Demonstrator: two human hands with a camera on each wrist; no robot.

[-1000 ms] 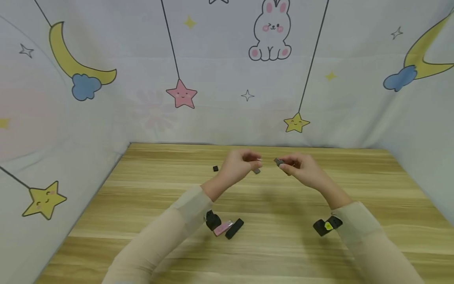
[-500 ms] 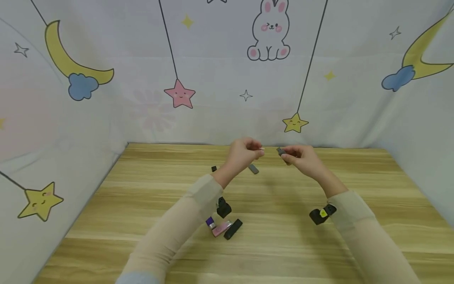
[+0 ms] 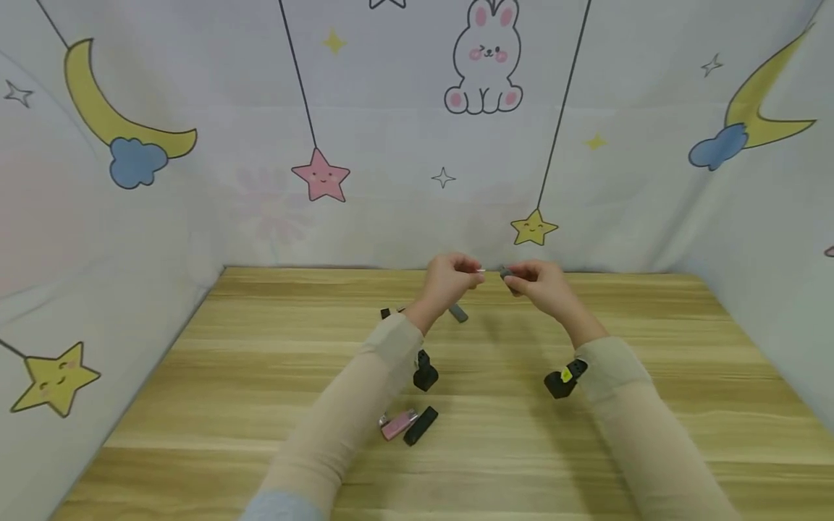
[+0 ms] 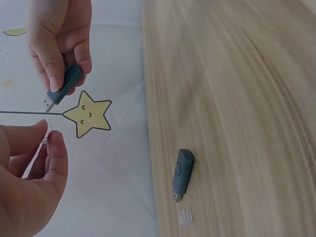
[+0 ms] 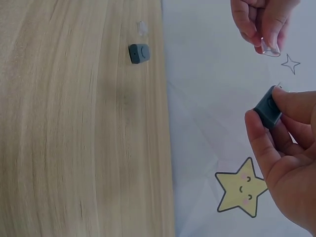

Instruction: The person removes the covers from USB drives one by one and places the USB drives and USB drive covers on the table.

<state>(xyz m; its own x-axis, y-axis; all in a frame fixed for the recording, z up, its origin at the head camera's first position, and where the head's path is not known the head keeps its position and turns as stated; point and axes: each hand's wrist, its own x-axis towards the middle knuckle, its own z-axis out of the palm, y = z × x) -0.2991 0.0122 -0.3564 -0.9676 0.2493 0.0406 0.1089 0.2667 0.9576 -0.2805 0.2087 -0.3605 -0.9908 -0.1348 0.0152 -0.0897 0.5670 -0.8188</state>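
A: Where do we have everything?

B: We see the left hand [image 3: 448, 282] pinching a clear cap [image 5: 270, 48] between thumb and fingers. The right hand [image 3: 544, 288] is clamped on a dark grey USB stick [image 5: 268, 111], its bare metal plug [image 4: 48, 103] towards the cap. Stick and cap are near each other but apart, raised by the far edge of the surface [image 3: 495, 463].

A: What should worry us?

B: Mostly the cap. It's small and looks slick, so squeezing too hard or off-centre could make it spring loose. If the plug met its rim at a slant, it could jam or be shoved out of the fingers.

A: Are they lined up?

B: We can't fairly say; the fingers cover part of the cap, and we can't make out which way its mouth faces.

A: And if we dropped it?

B: We might confuse it with the second clear cap [image 4: 185, 217], lying just beside the second grey stick [image 4: 183, 170]. The pink stick [image 3: 399, 425] and black stick [image 3: 420, 425] are well away, though a lowered left sleeve [image 3: 355, 391] could knock them.
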